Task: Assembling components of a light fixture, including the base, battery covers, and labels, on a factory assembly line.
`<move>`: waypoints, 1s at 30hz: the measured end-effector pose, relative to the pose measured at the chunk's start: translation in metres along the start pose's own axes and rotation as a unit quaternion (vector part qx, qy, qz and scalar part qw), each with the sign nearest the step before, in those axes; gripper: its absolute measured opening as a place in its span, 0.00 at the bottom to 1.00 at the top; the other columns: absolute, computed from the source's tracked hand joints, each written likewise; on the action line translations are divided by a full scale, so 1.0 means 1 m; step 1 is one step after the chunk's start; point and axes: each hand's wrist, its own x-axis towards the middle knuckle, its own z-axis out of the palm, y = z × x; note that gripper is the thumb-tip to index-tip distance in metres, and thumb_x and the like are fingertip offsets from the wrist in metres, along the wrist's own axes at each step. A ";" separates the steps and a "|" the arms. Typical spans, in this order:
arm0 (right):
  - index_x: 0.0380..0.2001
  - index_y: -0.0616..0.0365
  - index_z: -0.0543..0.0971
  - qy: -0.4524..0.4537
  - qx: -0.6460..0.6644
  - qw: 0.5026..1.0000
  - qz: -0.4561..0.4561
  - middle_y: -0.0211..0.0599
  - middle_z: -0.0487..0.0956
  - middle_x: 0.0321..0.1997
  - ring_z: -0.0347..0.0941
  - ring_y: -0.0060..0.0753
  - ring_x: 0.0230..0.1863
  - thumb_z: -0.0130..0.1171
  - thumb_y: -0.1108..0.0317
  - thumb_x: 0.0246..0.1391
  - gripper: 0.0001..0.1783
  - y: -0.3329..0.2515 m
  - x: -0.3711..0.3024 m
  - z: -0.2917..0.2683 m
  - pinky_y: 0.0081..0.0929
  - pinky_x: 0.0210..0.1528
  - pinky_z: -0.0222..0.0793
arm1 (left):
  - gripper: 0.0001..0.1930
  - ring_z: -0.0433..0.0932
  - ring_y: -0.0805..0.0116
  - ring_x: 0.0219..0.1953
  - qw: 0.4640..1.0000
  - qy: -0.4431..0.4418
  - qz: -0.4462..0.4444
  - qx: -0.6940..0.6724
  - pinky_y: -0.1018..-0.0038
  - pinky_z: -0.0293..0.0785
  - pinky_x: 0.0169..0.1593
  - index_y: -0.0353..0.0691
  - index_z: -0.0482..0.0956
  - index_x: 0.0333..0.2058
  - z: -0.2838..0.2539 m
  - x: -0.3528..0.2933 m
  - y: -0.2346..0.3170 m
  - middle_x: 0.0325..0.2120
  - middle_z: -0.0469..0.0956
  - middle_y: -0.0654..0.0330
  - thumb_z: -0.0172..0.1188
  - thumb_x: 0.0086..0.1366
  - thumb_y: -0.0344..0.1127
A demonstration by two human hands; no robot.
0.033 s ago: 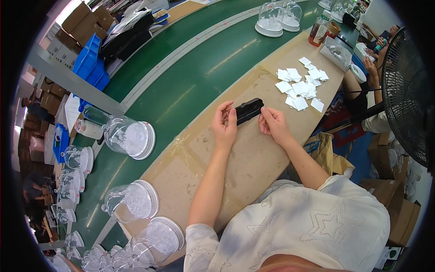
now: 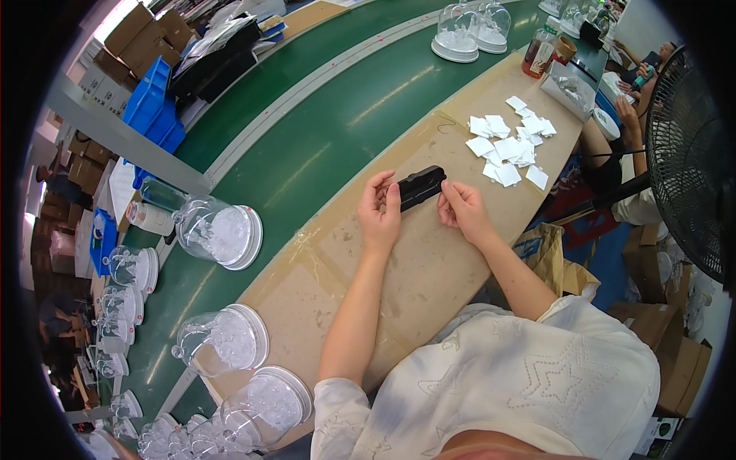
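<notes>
Workbench tan, green belt beside it with clear domes. Left hand and right hand pinch opposite ends of a black block just above the bench. White cards piled nearby, well apart.

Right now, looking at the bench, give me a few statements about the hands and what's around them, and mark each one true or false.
1. Both hands, left hand and right hand, hold the black part. True.
2. The white cards lie stacked in the left hand. False: they lie loose on the bench, beyond the right hand.
3. Clear domes lie on the green belt. True.
4. The black fan stands at the person's left. False: it is at the right.
</notes>
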 end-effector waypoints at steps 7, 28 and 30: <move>0.20 0.55 0.70 -0.022 0.002 0.999 -0.025 0.27 0.68 0.12 0.56 0.15 0.11 0.47 0.56 0.68 0.22 0.007 0.003 -0.003 0.16 0.14 0.47 | 0.11 0.70 0.82 0.34 0.999 0.027 0.012 0.017 0.85 0.65 0.38 0.34 0.74 0.47 0.000 0.001 -0.001 0.34 0.74 0.66 0.51 0.71 0.32; 0.38 0.54 0.69 0.071 0.105 0.985 -0.119 0.21 0.64 0.20 0.54 0.15 0.17 0.52 0.68 0.65 0.04 0.013 0.007 -0.003 0.16 0.20 0.50 | 0.11 0.71 0.80 0.35 0.999 -0.006 0.004 0.035 0.82 0.68 0.41 0.33 0.73 0.48 0.001 0.001 0.004 0.33 0.74 0.66 0.52 0.70 0.31; 0.38 0.54 0.69 0.074 0.157 0.977 -0.120 0.22 0.63 0.20 0.55 0.15 0.18 0.53 0.66 0.65 0.05 0.013 0.009 -0.006 0.16 0.20 0.50 | 0.11 0.73 0.78 0.38 1.000 -0.003 0.018 0.020 0.81 0.69 0.44 0.34 0.73 0.48 0.002 0.002 0.003 0.37 0.75 0.63 0.52 0.70 0.31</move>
